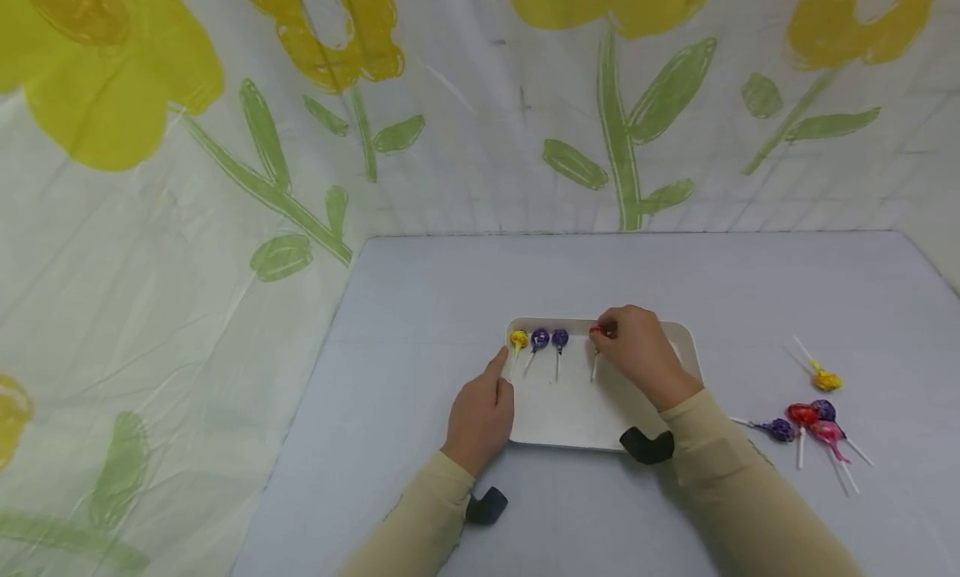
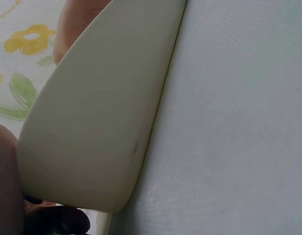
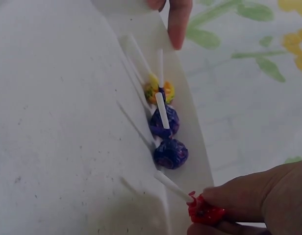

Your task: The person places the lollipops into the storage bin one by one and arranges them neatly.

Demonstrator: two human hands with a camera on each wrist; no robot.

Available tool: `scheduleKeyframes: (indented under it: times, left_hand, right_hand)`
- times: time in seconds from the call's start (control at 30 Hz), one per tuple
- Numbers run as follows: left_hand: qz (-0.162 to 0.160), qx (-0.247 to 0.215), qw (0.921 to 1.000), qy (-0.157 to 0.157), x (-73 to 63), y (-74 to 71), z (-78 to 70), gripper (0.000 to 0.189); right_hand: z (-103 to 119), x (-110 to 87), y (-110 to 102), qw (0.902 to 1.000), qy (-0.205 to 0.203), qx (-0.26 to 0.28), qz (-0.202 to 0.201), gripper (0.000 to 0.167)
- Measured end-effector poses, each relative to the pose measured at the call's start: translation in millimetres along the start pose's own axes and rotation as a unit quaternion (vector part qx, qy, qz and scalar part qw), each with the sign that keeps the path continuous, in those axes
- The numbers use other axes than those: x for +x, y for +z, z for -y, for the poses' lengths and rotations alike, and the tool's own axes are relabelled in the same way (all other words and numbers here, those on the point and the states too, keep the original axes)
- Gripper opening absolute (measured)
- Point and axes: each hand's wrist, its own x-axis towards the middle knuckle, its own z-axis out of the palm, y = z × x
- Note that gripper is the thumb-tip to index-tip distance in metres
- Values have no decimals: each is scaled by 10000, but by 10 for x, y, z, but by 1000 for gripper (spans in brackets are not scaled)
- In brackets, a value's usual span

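Observation:
A shallow white tray (image 1: 562, 418) lies on the table. My right hand (image 1: 643, 352) pinches a red-wrapped lollipop (image 3: 205, 211) by its candy end, over the tray's far side with the stick pointing toward me. To its left, a yellow lollipop (image 1: 519, 338) and two purple lollipops, one beside it (image 1: 540, 338) and another (image 1: 560, 338), stand in a row along the far wall, sticks toward me. My left hand (image 1: 480, 414) rests at the tray's left rim, index finger stretched along it. The left wrist view shows the tray's outer wall (image 2: 97, 107) in front of the fingers.
Right of the tray lie more lollipops on the pale table (image 1: 420, 327): a yellow one (image 1: 827, 380), a purple one (image 1: 780, 430), and a cluster with a red one (image 1: 801, 413) and a pink one (image 1: 828, 431). A flower-printed curtain (image 1: 480, 143) borders the table's back and left.

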Motion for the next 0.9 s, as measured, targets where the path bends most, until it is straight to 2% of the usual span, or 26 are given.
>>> scheduleKeyframes:
  times: [0.53,0.9]
  left_hand:
    - [-21,-15,9999,125,-2,-15,-7,52]
    - [56,12,10000,60,-7,-23,-19,52]
  right_hand:
    - [111,80,137,9996,5,-146,226,16]
    - [57,104,228,9980,-118,-520,343,13]
